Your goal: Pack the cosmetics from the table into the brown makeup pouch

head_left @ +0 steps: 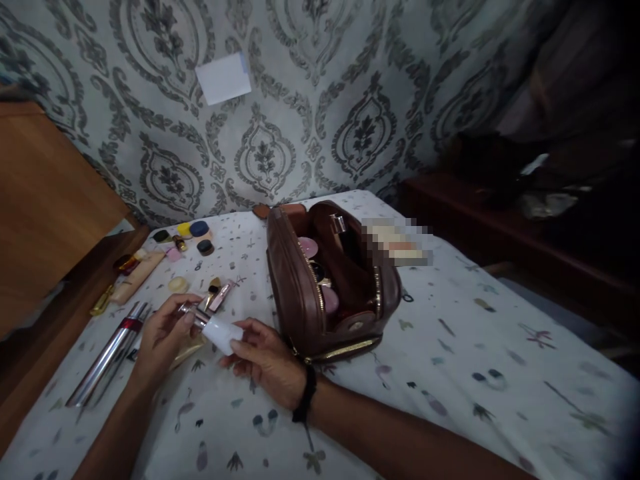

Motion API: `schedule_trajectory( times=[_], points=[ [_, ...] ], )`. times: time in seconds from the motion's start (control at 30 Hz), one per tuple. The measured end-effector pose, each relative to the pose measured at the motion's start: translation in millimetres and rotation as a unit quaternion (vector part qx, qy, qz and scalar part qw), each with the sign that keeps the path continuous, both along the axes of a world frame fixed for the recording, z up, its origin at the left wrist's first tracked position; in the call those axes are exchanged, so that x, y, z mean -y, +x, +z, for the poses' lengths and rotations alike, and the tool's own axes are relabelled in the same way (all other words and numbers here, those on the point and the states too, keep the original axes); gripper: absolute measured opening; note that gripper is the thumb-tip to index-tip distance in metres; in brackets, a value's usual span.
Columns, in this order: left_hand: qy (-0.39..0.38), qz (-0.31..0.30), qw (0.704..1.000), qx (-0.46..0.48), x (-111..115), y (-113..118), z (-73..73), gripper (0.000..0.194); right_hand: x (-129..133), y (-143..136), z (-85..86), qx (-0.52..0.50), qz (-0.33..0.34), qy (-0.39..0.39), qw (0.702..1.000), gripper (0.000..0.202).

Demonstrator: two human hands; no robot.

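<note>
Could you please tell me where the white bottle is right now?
In the head view, the white bottle is left of the open brown bag, held by the left hand at its shiny top and the right hand.

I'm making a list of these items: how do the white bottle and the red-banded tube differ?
The white bottle is held by the left hand and right hand; the red-banded tube lies on the sheet. The bottle's body is white, the tube's silver. The tube looks longer than the bottle. Both have shiny, metallic-looking parts.
</note>
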State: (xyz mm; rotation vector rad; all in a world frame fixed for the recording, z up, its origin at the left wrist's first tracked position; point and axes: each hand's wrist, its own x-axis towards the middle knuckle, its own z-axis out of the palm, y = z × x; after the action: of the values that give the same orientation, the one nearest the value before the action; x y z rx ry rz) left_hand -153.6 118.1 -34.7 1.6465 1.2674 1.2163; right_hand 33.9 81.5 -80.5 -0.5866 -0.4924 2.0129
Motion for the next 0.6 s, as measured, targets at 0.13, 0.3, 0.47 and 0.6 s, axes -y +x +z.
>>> schedule_trajectory(
  times=[0.13, 0.3, 0.47, 0.6],
  points=[
    [-0.046, 0.021, 0.998, -0.026, 0.0, -4.5, -0.4, 0.036, 0.5, -3.3, -4.6, 0.002, 0.002, 0.001, 1.0, 0.069],
    [-0.068, 0.018, 0.995, -0.075, 2.8, -3.5, 5.7, 0.036, 2.5, -3.5, -7.9, 0.045, 0.052, 0.034, 0.997, 0.073],
    [-0.048, 0.051, 0.988, -0.134, 8.6, 4.0, 11.0, 0.027, 3.1, -3.8, -11.0, 0.038, 0.089, 0.024, 0.995, 0.082],
    [-0.053, 0.099, 0.979, -0.172, 7.5, -4.3, 3.1, 0.023, 3.2, -7.3, -17.7, 0.016, 0.11, 0.0, 0.994, 0.09]
  ],
)
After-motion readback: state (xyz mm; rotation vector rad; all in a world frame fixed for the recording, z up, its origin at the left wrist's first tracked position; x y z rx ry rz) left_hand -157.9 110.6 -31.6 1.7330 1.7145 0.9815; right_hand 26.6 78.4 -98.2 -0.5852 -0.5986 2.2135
